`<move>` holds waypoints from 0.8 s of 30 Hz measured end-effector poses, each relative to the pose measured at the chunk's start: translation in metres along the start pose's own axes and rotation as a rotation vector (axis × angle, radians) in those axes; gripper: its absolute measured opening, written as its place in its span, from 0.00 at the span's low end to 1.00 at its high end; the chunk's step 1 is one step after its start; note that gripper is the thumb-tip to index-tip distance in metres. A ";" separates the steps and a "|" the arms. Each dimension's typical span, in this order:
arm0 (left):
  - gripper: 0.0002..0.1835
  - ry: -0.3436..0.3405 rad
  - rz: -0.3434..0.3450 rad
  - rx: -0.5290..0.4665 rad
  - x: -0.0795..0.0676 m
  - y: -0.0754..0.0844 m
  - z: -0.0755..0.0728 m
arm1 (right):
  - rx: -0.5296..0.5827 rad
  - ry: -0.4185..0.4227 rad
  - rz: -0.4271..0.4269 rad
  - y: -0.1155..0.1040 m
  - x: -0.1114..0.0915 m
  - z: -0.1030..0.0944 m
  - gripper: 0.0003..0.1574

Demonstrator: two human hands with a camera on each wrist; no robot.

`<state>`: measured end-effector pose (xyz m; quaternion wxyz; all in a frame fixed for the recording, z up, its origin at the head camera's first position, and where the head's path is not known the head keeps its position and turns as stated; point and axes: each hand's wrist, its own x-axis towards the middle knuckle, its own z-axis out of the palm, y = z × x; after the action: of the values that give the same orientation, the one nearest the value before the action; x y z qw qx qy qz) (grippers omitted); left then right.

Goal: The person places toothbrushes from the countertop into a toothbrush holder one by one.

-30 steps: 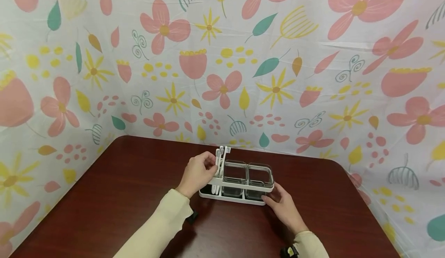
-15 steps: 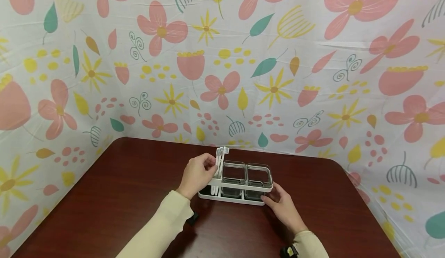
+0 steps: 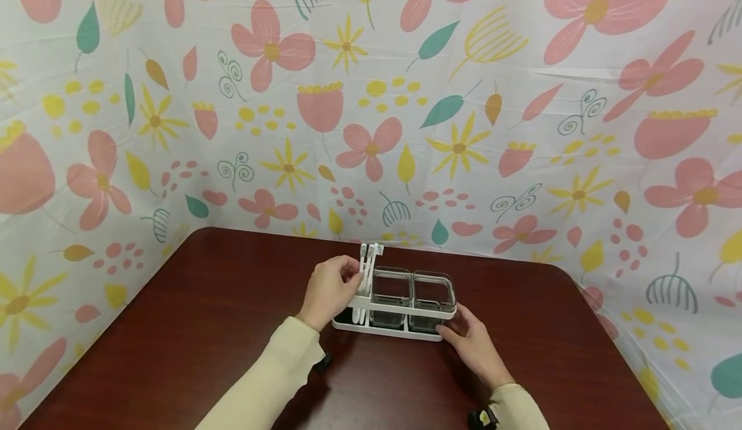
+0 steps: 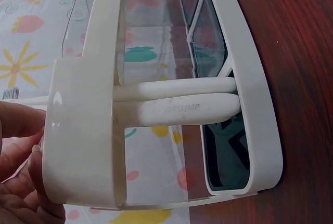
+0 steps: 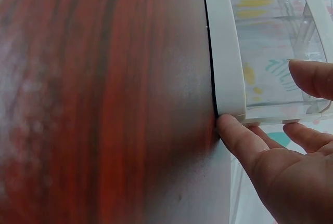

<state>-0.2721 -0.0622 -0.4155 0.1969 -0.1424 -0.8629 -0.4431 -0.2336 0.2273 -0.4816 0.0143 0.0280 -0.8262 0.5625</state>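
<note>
A white two-tier toothbrush holder (image 3: 400, 309) stands on the table, with clear cups (image 3: 433, 290) in its middle and right sections. White toothbrushes (image 3: 368, 269) lean in its left section. My left hand (image 3: 330, 290) pinches a toothbrush above the upper tier; the exact finger contact is partly hidden. Two toothbrush handles (image 4: 179, 108) reach down to the dark-lined base in the left wrist view, one with lettering. At the holder's right end my right hand (image 3: 471, 343) grips it, thumb in front and fingers at the side. One fingertip touches the base corner in the right wrist view.
The dark red-brown wooden table (image 3: 243, 269) extends around the holder on all sides. Behind it hangs a white cloth (image 3: 371, 192) printed with flowers and leaves. A small barcode label (image 4: 10, 93) shows beyond the upper tier.
The toothbrush heads at the left hand have shifted slightly and stand a little farther apart than half a second ago. The holder and the right hand look the same.
</note>
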 end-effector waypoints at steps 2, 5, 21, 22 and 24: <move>0.02 0.004 -0.005 0.003 -0.001 -0.001 0.001 | 0.007 -0.007 0.000 0.000 0.000 0.000 0.40; 0.02 0.011 -0.008 0.005 -0.001 -0.001 0.001 | 0.008 -0.011 0.001 0.001 0.000 0.000 0.40; 0.18 -0.066 -0.032 -0.130 0.010 -0.008 -0.009 | -0.201 -0.051 -0.004 -0.006 0.007 -0.011 0.39; 0.18 -0.068 -0.042 -0.142 0.010 -0.009 -0.010 | -0.224 -0.060 -0.004 -0.007 0.007 -0.013 0.40; 0.17 -0.052 -0.051 -0.166 0.010 -0.012 -0.014 | -0.252 -0.075 -0.005 -0.009 0.008 -0.018 0.41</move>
<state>-0.2826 -0.0796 -0.4120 0.1505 -0.1476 -0.8315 -0.5139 -0.2407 0.2404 -0.4667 -0.0115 0.0492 -0.8903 0.4526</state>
